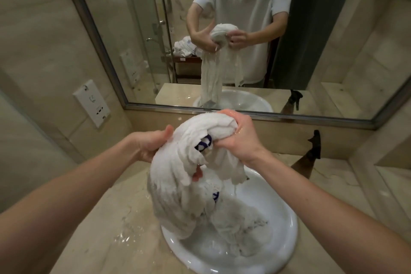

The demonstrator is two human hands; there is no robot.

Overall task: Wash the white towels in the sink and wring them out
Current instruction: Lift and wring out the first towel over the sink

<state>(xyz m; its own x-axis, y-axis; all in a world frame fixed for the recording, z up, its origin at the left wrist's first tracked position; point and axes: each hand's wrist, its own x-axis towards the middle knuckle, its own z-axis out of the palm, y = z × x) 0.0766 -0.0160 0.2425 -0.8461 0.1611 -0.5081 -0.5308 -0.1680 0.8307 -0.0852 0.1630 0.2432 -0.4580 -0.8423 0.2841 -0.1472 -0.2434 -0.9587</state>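
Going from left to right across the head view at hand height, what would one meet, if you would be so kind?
Wall socket plate → left hand → white towel → right hand → dark faucet.

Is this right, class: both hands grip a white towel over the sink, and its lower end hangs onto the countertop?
Not quite. Left hand and right hand do grip the towel over the sink, but the head view shows its lower end hanging into the sink, not onto the countertop.
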